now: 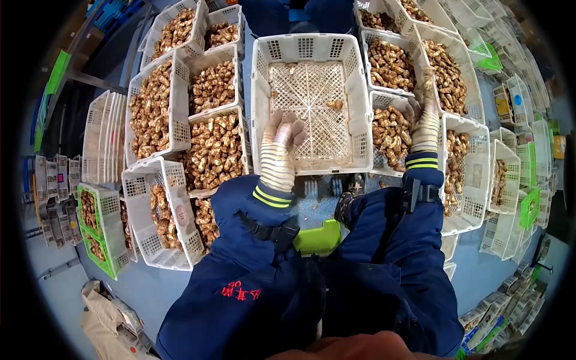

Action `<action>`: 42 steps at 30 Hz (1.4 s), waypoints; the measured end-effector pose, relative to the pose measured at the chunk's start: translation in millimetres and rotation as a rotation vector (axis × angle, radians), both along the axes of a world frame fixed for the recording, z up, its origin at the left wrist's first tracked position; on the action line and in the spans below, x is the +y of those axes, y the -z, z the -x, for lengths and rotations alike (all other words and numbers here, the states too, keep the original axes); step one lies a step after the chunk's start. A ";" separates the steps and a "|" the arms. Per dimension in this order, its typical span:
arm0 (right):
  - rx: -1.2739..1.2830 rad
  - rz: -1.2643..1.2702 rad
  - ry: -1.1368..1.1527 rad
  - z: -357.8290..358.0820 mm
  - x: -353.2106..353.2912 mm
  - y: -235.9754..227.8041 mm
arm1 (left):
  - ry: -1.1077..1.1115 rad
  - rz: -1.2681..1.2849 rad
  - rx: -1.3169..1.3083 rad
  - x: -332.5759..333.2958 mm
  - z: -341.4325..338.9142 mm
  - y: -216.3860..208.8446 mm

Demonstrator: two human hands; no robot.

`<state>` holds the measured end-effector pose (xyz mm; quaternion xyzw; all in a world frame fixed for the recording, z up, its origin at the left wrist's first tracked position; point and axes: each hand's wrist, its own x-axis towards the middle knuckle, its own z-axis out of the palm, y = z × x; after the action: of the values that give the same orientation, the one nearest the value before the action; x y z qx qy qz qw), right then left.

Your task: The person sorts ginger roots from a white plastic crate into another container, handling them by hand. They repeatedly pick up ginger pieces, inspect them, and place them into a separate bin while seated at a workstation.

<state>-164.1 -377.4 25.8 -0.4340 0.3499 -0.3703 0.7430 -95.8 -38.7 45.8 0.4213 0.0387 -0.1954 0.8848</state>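
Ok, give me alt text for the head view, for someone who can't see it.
Two gloved hands work over white slotted baskets: the left hand hovers in a nearly empty basket, the right hand reaches a basket of brown lumpy pieces. More filled baskets surround them on a blue floor.

Gloved left hand [282,141] over near-empty white crate [262,114], right hand [425,123] on mushroom-filled crates [474,129].

Blue-grey floor [162,288], white slatted crates [150,114] of brown pieces, green crate [99,234]
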 end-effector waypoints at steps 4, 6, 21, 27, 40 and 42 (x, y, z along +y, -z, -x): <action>0.237 0.089 -0.269 -4.3 5.5 20.5 | -0.075 0.007 -0.031 16.4 -11.8 -28.1; 0.353 0.281 -0.465 -14.6 28.0 23.3 | -0.107 0.023 0.014 26.3 -23.0 -35.9; 0.942 1.061 -1.152 -70.8 107.8 110.4 | -0.173 0.053 0.191 16.7 -89.2 5.3; 1.024 1.259 -0.775 -110.6 104.2 178.8 | -0.111 0.017 0.164 21.5 -94.1 13.3; 0.630 0.788 -0.942 -161.3 97.2 175.2 | -0.058 -0.099 0.205 21.9 -106.4 31.5; 0.373 0.722 -0.938 -170.3 125.6 133.1 | 0.030 -0.150 0.156 23.0 -109.6 35.6</action>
<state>6.2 -251.8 -107.3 -0.8230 0.0985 -0.0170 0.5592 13.9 -15.6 10.2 0.4703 0.1154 -0.2375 0.8421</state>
